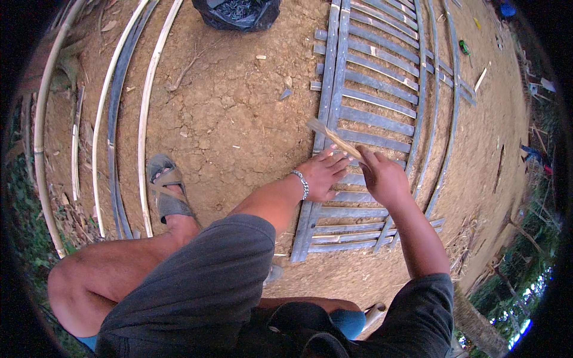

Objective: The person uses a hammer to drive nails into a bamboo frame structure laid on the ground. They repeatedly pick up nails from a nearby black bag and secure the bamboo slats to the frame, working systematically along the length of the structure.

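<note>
1. Leftmost, long bamboo poles (146,107) lay curved on the dirt beside our sandalled foot (167,188).
2. Our left hand (322,174) rested flat, fingers spread, on the slatted bamboo panel (373,95), holding nothing.
3. Just right of it, our right hand (382,178) was closed around a short bamboo stick (334,137), which angled up-left above the left fingertips, over the panel.

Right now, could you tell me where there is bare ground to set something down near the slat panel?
Bare earth lies between the long poles and the slat panel, below the black bag. It is crowded where the left hand presses the slats and the right hand holds a stick.
</note>
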### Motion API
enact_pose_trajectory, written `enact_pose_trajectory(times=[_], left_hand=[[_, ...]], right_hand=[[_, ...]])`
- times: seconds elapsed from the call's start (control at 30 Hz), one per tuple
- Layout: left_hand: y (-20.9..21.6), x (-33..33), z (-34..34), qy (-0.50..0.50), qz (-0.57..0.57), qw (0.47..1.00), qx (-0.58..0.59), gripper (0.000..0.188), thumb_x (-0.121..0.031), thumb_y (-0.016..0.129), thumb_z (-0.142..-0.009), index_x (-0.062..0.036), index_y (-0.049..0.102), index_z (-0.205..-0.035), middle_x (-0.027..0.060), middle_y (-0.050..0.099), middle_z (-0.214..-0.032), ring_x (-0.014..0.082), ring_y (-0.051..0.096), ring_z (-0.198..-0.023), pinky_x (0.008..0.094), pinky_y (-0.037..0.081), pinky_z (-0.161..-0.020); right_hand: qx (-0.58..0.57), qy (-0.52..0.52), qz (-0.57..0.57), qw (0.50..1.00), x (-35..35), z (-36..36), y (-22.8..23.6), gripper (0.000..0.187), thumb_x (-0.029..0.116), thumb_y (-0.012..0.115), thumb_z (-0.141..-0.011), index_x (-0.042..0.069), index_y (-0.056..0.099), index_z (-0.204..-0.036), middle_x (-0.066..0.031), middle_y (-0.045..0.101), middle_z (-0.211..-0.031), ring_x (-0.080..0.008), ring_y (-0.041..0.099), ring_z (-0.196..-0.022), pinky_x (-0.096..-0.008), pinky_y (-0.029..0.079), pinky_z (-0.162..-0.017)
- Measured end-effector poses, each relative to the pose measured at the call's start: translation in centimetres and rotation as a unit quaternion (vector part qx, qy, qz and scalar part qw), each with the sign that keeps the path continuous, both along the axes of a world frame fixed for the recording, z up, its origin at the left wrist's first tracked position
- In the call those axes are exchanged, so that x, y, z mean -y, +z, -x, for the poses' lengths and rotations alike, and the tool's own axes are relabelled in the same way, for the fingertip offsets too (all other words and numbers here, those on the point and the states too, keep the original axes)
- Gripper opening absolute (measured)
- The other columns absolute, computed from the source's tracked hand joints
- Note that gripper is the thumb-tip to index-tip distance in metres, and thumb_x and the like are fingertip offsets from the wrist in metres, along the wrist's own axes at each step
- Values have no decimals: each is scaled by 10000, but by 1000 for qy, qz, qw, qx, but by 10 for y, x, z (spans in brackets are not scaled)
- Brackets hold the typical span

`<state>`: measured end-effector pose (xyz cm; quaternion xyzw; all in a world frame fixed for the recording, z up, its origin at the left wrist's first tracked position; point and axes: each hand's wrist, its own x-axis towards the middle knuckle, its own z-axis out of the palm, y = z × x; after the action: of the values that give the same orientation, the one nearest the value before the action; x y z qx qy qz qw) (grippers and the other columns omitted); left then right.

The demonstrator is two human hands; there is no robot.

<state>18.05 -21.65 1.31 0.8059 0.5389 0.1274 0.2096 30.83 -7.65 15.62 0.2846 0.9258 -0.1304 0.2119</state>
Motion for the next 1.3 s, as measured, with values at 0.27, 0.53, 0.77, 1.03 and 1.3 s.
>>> enact_pose_trajectory(times=[0.27, 0.53, 0.77, 1.03, 1.3], left_hand=[[6, 3, 4, -2, 64, 998, 18, 689, -534, 529, -943, -85, 525, -1466, 120, 306, -1649, 275, 224, -1544, 529, 57, -1276], [3, 2, 3, 12, 71, 996, 60, 685, -515, 565, -919, -53, 552, -1425, 130, 369, -1600, 283, 287, -1506, 515, 110, -1269], [-2, -5, 1, 16, 13, 999, 43, 700, -518, 597, -890, -45, 564, -1405, 120, 439, -1542, 278, 335, -1470, 492, 171, -1245], [-15, -1, -9, 4, 41, 998, 48, 694, -531, 573, -911, -59, 554, -1420, 136, 418, -1565, 279, 329, -1487, 518, 148, -1259], [10, 5, 5, 23, 88, 996, 21, 698, -553, 526, -944, -85, 522, -1462, 118, 399, -1595, 284, 287, -1519, 531, 47, -1278]], right_hand=[[-279, 62, 9, 958, 1, -11, -2, 516, 139, 651, -920, 178, 520, -1418, -155, 691, -1037, -413, 680, -831, -494, 561, -683], [-197, 5, 26, 980, 6, -3, 6, 434, 145, 624, -960, 168, 523, -1381, -190, 682, -1013, -434, 676, -815, -521, 547, -692], [-54, -4, 20, 998, 7, -20, -16, 531, 103, 660, -889, 161, 517, -1397, -166, 660, -966, -410, 685, -818, -512, 556, -673], [-116, -17, 16, 993, 11, -37, -34, 559, 109, 676, -876, 161, 514, -1408, -150, 662, -985, -394, 682, -811, -494, 555, -662], [-269, 65, 12, 961, 19, -5, 4, 584, 108, 691, -869, 159, 508, -1422, -132, 661, -1008, -369, 682, -827, -474, 552, -652]])
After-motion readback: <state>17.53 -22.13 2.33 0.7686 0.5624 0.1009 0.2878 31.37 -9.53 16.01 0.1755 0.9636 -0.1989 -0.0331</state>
